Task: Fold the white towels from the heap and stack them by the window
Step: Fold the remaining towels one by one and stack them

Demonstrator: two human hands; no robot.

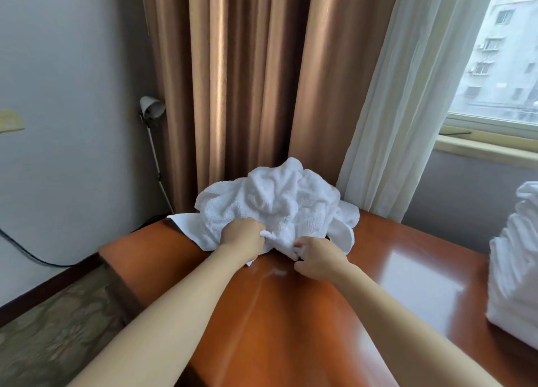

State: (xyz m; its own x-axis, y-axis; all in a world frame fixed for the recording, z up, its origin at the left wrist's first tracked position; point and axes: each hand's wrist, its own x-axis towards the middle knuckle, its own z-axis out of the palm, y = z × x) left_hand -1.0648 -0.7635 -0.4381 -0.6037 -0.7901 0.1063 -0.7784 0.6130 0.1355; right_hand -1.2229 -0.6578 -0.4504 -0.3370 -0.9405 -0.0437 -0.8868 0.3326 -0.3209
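Over the glossy orange-brown wooden counter point(291, 314), my left hand point(241, 238) and right hand point(317, 258) each pinched a fold of the crumpled white terry towel heap point(276, 203) at the far edge. A hard tug, I judged, could drag tangled towels off that edge.

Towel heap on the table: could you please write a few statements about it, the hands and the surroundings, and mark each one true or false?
1. The left hand and the right hand both hold a towel at the near edge of the heap. True.
2. The heap lies on the floor. False: it lies on the wooden table.
3. A stack of folded towels stands at the right, below the window. True.
4. The brown curtain covers the window. False: it hangs behind the heap, and the pane is bare.
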